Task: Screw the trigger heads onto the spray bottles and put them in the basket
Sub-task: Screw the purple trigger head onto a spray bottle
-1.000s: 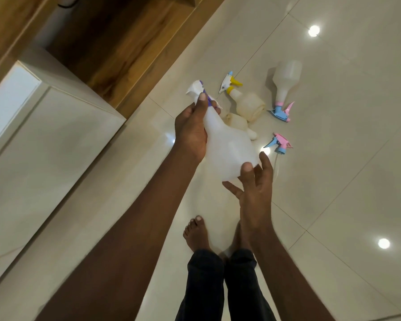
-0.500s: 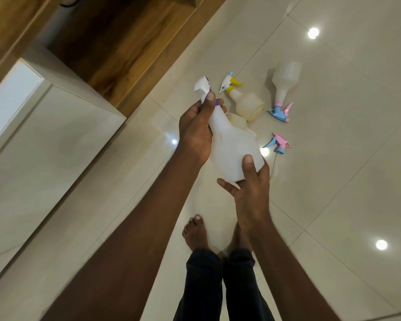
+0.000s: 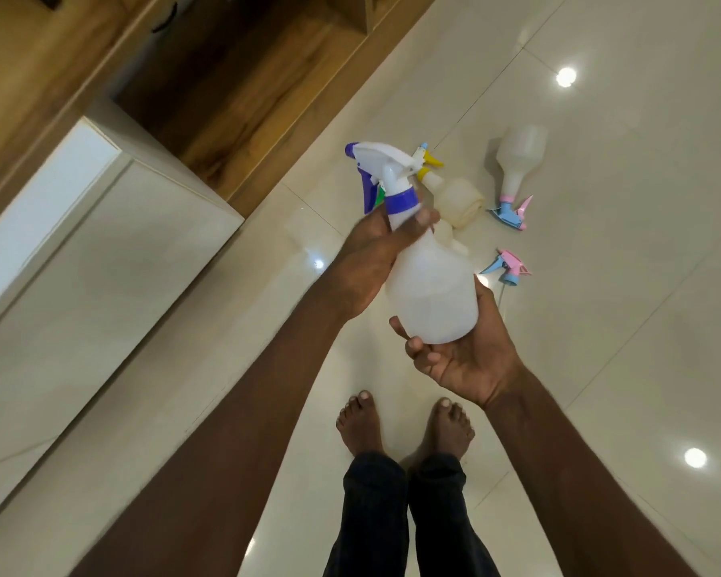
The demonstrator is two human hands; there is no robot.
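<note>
I hold a translucent white spray bottle (image 3: 433, 293) in the air with both hands. A white and purple trigger head (image 3: 386, 172) sits on its neck. My left hand (image 3: 371, 264) wraps the neck just below the purple collar. My right hand (image 3: 463, 360) cups the bottle's base from below. On the floor beyond lie a bottle with a yellow trigger head (image 3: 454, 193), a bottle with a pink and blue head (image 3: 517, 168), and a loose pink and blue trigger head (image 3: 506, 266). Part of another bottle shows behind the held one. No basket is in view.
A white cabinet (image 3: 80, 243) stands to the left, with a wooden shelf unit (image 3: 225, 89) behind it. The floor is glossy cream tile (image 3: 621, 326). My bare feet (image 3: 404, 426) stand below the hands.
The bottle has tipped more upright and the trigger head now shows fully above my left hand. My right hand has turned palm-up under the base. The view has shifted slightly.
</note>
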